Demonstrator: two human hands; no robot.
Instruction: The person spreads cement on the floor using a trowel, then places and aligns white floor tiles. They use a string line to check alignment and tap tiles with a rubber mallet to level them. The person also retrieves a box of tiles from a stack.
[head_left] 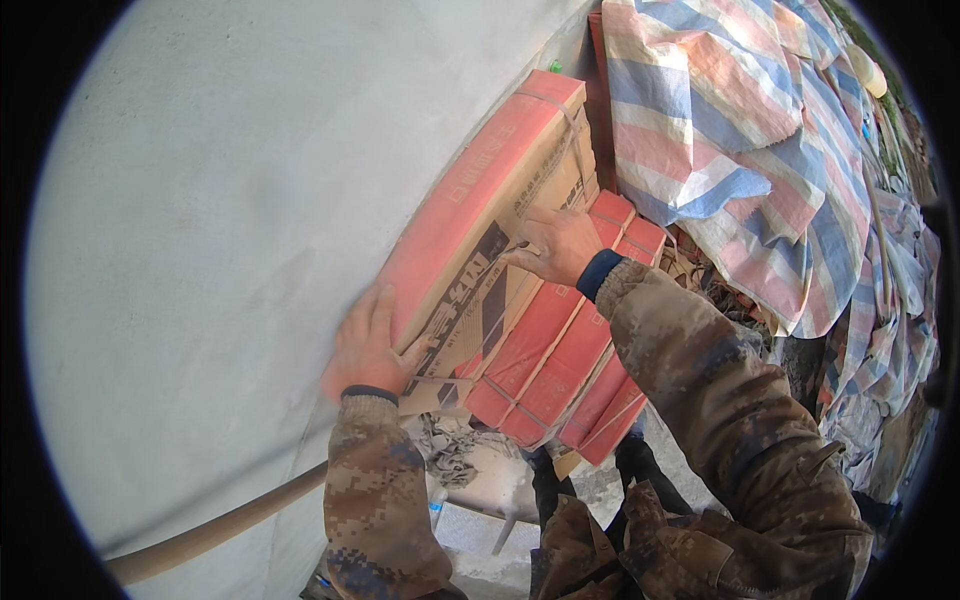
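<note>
A long red and brown cardboard box [480, 170] leans against the pale wall, bound with thin straps near its ends. My left hand [372, 345] grips its near end, fingers over the red face and thumb toward the brown printed side. Against that brown side my right hand [555, 245] is closed, its thumb pointing left; some of its fingertips are hidden, so whether it also holds a strap I cannot tell. Directly right of this box lie several more strapped red boxes [545, 345], side by side under my right forearm.
A red, white and blue striped tarpaulin [740, 130] covers things at the right. At the lower left a brown pole or pipe [220, 525] slants by the wall [200, 220]. Crumpled grey material [448, 450] lies near my feet, below the box's near end.
</note>
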